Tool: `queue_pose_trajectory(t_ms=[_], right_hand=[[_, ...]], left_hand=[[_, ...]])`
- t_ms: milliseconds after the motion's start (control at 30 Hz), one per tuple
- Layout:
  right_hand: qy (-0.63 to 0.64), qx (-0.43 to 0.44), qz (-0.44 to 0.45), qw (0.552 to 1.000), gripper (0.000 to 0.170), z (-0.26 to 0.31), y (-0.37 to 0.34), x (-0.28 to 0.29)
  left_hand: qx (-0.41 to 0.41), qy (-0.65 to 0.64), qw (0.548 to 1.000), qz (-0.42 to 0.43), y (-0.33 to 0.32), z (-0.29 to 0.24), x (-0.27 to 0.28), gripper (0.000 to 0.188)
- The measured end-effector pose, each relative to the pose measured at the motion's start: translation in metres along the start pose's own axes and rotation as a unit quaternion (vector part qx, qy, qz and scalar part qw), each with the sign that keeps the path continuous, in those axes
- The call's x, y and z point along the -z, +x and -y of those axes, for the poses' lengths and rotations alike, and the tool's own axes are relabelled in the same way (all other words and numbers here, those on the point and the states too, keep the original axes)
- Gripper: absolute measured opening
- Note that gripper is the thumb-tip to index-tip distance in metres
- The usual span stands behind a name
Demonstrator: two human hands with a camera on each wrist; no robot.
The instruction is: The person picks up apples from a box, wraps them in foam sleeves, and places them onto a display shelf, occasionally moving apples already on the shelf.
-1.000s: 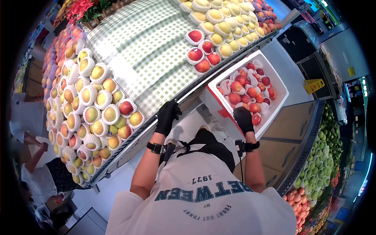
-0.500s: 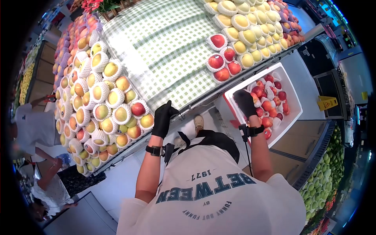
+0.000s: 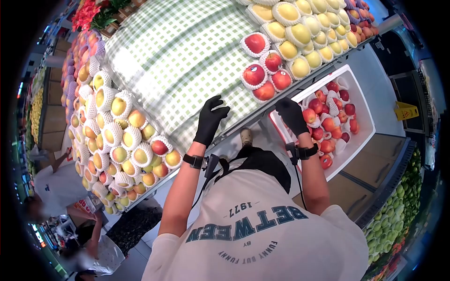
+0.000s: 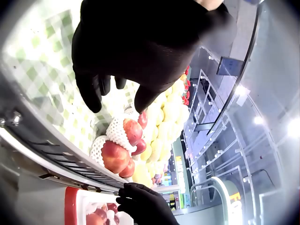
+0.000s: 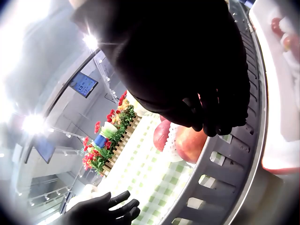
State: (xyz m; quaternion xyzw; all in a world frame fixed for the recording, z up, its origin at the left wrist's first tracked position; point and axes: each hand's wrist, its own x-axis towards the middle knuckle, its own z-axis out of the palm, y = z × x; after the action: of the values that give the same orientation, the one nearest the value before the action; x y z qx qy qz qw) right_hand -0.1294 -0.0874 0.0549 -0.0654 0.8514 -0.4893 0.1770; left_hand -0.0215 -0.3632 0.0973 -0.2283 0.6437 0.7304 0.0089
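In the head view, my black-gloved left hand (image 3: pixel 212 121) hovers over the front edge of the green-checked cloth (image 3: pixel 178 65), fingers spread and holding nothing. My gloved right hand (image 3: pixel 291 117) is between the display's front rail and the white foam box (image 3: pixel 349 75), fingers loosely bent. No fruit shows in it in the left wrist view, where the right hand (image 4: pixel 146 205) sits just outside the rail. Several red apples (image 3: pixel 254 74), some in white foam nets, lie on the cloth close beyond that hand. More red apples (image 3: pixel 329 124) and loose nets fill the box.
Yellow fruit in nets (image 3: pixel 300 35) is stacked beyond the red apples. Netted yellow-red fruit (image 3: pixel 112 136) is piled at the left of the cloth. A slatted rail (image 5: pixel 225 161) runs along the display's front. People (image 3: pixel 61 192) stand at the far left.
My right hand has come up out of the box of apples toward the display's rail. My left hand has left the rail, moved forward over the cloth and spread its fingers.
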Motion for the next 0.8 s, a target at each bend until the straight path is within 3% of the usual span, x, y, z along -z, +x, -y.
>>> queue_pose_trajectory(t_ms=[167, 333, 433, 567, 800], right_hand=[[0.041, -0.01, -0.003, 0.999, 0.024, -0.006, 0.0, 0.014], [0.068, -0.026, 0.003, 0.997, 0.025, -0.009, 0.002, 0.024], [0.023, 0.006, 0.008, 1.0, 0.026, -0.015, 0.006, 0.028], [-0.002, -0.002, 0.015, 1.0, 0.025, -0.029, 0.014, 0.025], [0.013, 0.034, 0.024, 0.999, 0.025, -0.026, 0.024, 0.027]], left_hand=[[-0.019, 0.159, 0.987, 0.01, 0.053, -0.011, -0.05, 0.089], [-0.213, 0.286, 0.934, -0.013, 0.102, 0.013, -0.085, 0.099], [-0.178, 0.395, 0.9, -0.041, 0.1, -0.006, -0.103, 0.103], [-0.141, 0.421, 0.894, -0.066, 0.103, -0.016, -0.117, 0.099], [-0.165, 0.404, 0.894, -0.1, 0.109, -0.013, -0.112, 0.085]])
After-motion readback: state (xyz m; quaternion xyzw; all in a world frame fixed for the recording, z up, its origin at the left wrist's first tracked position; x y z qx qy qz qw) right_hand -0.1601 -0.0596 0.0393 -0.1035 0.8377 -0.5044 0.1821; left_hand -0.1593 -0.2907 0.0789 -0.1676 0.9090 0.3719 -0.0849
